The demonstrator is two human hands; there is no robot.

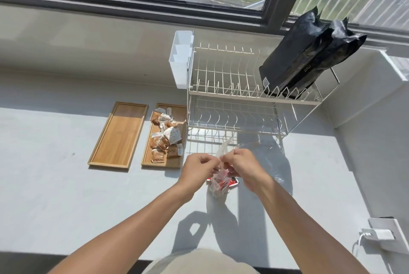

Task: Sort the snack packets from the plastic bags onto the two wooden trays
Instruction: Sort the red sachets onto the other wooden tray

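Both hands meet over the pale grey worktop (pixel 66 185), just below frame centre. Left hand (pixel 199 170) and right hand (pixel 242 168) both have fingers pressed together, pinching the top of a small clear plastic bag (pixel 218 185) holding red snack packets (pixel 232 181); the bag hangs between the hands, its bottom near or on the worktop, cannot tell which. A second clear plastic bag (pixel 265 158), crumpled, lies at 3 o'clock of the hands, partly behind the right hand. Two rectangular wooden trays sit side by side at 10 o'clock of the hands: left wooden tray (pixel 119 135) bare, right wooden tray (pixel 174 163) holding a loose pile of brown snack packets with white wrappers (pixel 164 136). White two-tier wire dish rack (pixel 243 96) stands at 12 o'clock, with black foil pouches (pixel 305 56) leaning on its top tier and a white plastic cutlery holder (pixel 181 58) on its left side.
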